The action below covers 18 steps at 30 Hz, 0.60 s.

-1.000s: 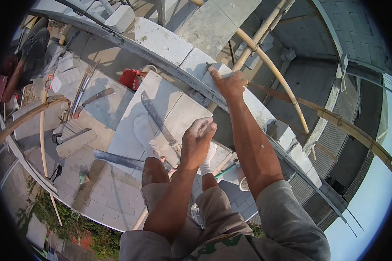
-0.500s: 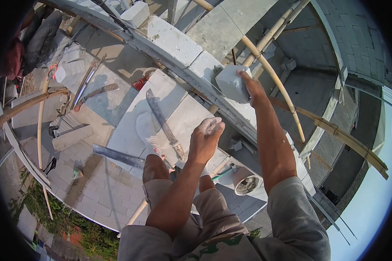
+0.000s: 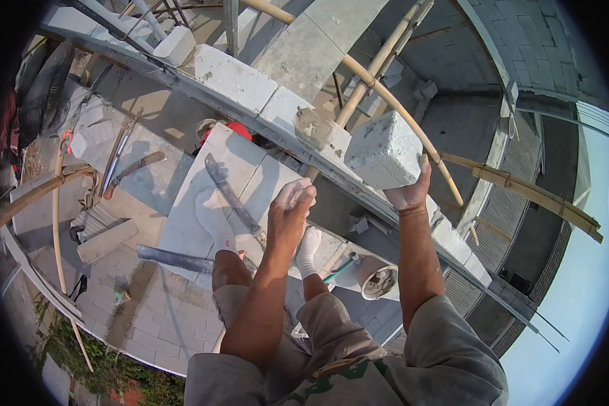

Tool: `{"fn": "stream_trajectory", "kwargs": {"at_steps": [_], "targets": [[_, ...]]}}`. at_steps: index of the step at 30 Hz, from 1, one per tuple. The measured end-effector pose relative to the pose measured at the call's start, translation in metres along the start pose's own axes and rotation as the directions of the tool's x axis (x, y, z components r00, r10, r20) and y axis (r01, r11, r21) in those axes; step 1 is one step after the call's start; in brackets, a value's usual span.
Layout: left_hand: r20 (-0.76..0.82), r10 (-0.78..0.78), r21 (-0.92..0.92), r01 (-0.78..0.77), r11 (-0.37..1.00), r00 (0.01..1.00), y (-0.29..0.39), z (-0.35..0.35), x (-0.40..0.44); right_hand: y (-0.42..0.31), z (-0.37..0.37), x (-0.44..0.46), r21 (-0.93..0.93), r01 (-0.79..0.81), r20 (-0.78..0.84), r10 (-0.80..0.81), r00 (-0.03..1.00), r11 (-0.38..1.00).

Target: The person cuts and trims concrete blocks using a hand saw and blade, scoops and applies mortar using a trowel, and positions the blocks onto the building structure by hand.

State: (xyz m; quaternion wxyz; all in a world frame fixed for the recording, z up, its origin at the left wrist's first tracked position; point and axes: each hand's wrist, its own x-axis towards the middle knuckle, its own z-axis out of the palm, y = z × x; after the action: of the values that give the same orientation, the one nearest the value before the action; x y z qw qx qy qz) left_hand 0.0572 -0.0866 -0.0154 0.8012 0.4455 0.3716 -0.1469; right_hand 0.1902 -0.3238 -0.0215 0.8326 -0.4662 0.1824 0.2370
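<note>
My right hand grips a light grey block from its lower right side, raised over the block wall. Mortar-coloured residue shows on the wall top left of the block. My left hand is curled, dusty with powder, above the pale slabs near my feet; whatever its fingers may hold is hidden. A long blade lies on the slabs to its left, and a second dark blade lies lower left.
A bucket stands below my right forearm. Bamboo poles cross beyond the wall. More tools, including a wooden-handled saw, lie at left. Part of another person shows at upper left. Red gear sits behind the slabs.
My right hand has lifted the block off the wall top, tilted it and moved it right. My left hand stays curled over the slabs while the view has shifted.
</note>
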Motion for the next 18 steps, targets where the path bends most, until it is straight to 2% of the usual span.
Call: {"fn": "stream_trajectory", "kwargs": {"at_steps": [3,7,9,12,13,14,15,17,18], "targets": [[0.005,0.039,-0.014,-0.039,0.999,0.999,-0.004,-0.003,0.002,0.012,0.02,-0.031,0.192,-0.132,0.092,0.116,0.989,0.972],[0.065,0.118,0.04,-0.121,0.992,0.991,-0.012,-0.008,-0.004,0.02,0.027,-0.068,0.228,-0.214,0.114,0.192,0.975,0.95],[0.118,0.141,0.037,-0.146,0.989,0.983,-0.009,-0.005,-0.018,0.015,0.033,-0.095,0.159,-0.201,0.097,0.188,0.977,0.966],[0.257,0.172,-0.039,-0.168,0.985,0.951,-0.002,0.02,-0.06,-0.011,0.024,-0.127,0.021,-0.338,0.204,0.327,0.923,0.941],[0.331,0.259,-0.01,-0.272,0.962,0.907,-0.003,0.03,-0.072,-0.018,0.017,-0.135,-0.023,-0.365,0.24,0.359,0.902,0.931],[0.407,0.338,0.012,-0.375,0.927,0.849,-0.008,0.04,-0.081,-0.023,0.011,-0.144,-0.099,-0.376,0.185,0.389,0.903,0.921],[0.485,0.408,0.024,-0.478,0.878,0.774,-0.012,0.051,-0.091,-0.03,0.011,-0.153,-0.097,-0.405,0.177,0.416,0.892,0.909],[0.466,0.382,0.114,-0.482,0.869,0.798,-0.017,0.065,-0.119,-0.045,0.016,-0.168,-0.093,-0.44,0.173,0.449,0.877,0.893],[0.467,0.359,0.179,-0.484,0.857,0.808,-0.018,0.069,-0.131,-0.048,0.014,-0.171,-0.113,-0.415,0.239,0.43,0.871,0.903]]}}
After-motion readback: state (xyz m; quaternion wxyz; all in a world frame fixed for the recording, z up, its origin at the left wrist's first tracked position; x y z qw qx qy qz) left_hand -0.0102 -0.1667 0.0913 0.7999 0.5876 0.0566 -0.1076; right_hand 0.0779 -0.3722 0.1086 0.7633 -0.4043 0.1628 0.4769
